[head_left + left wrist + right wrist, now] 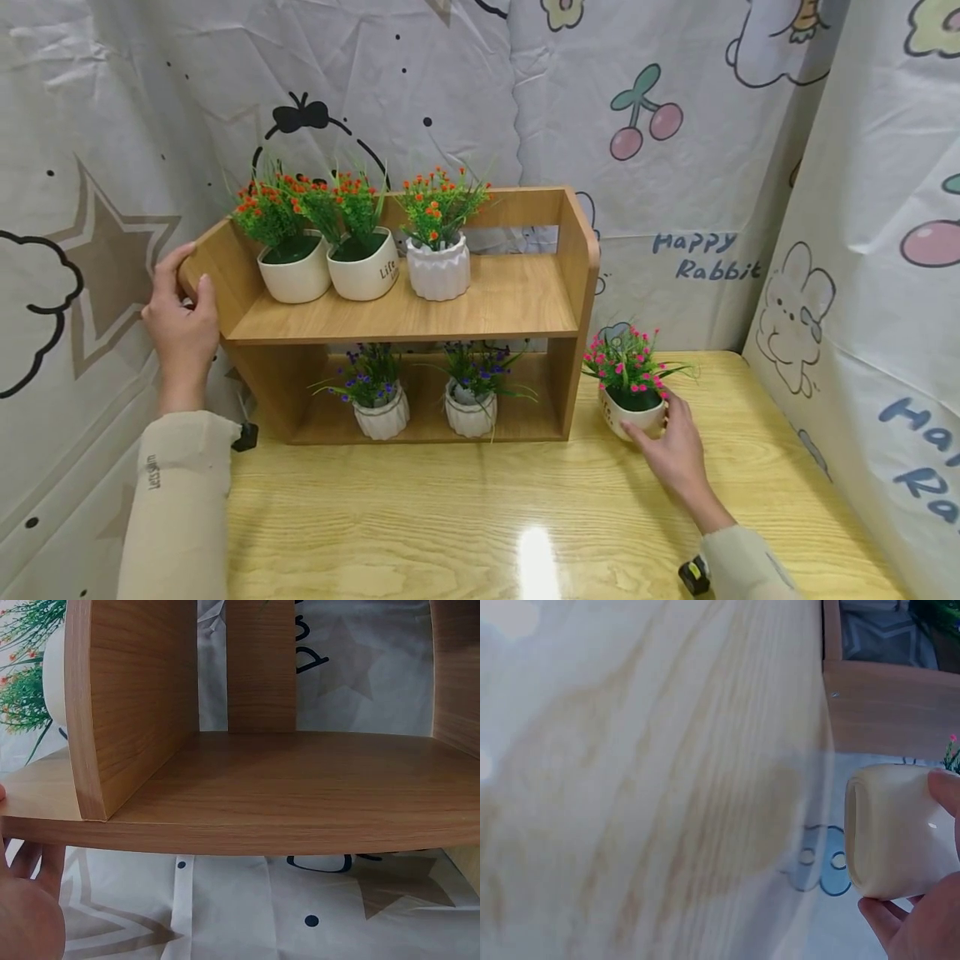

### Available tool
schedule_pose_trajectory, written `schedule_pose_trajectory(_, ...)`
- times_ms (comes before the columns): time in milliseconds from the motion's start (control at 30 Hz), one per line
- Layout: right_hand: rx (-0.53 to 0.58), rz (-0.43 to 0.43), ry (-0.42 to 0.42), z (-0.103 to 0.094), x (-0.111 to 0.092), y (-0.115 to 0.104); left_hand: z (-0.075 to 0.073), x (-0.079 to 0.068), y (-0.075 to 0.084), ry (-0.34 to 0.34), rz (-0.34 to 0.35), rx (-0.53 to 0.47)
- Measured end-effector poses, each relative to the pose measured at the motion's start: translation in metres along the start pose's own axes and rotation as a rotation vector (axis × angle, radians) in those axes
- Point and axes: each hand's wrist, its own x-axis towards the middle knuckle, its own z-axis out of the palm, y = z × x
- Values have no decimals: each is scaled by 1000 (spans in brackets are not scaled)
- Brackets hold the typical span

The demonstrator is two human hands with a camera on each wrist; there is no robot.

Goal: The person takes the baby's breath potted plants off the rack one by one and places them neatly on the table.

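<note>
Yellowish wood-grain tbl (390, 500) w/ glare spot (537, 558); wht cloth bkgd (468, 100) w/ printed cherries (626, 143), star (114, 258), "Happy Rabbit" txt (693, 243).

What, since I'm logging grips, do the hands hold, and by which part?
Right hand: pink-flowered potted plant, by the sides of its pot. Left hand: two-tier wooden shelf, by its left side panel's edge.
</note>
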Motion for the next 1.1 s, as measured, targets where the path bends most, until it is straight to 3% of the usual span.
schedule_pose_trajectory(367,-41,-20,-37,6,7,18,-1,-1,0,-23,4,-12)
schedule_pose_trajectory(867,75,56,-196,5,17,27,1,2,-5,-9,-9,7)
schedule_pose_trajectory(1100,60,46,-210,5,17,29,1,2,-2,-11,-12,8)
